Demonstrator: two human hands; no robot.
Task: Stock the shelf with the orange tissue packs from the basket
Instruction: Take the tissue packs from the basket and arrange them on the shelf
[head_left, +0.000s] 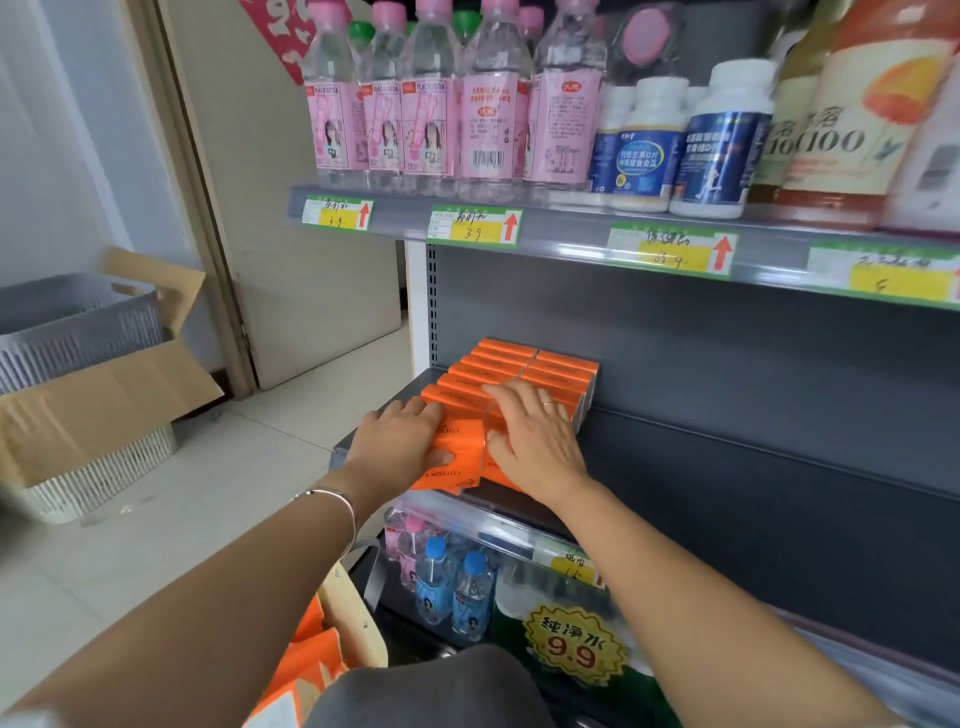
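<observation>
Orange tissue packs (506, 366) stand in two rows on the dark shelf (727, 467) at the centre of the frame. My left hand (400, 441) and right hand (535, 436) lie palm-down on the front packs (460, 462) at the shelf's edge, fingers (514, 400) fairly straight and spread, pressing rather than gripping. More orange packs sit in the basket (358, 629) at lower left.

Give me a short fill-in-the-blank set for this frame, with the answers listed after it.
1. The left hand and right hand both rest on ____ tissue packs on the shelf.
2. The bracelet is on the ____ wrist.
3. The clear bottles at the upper shelf's left end carry ____ labels.
Answers: orange; left; pink.
</observation>
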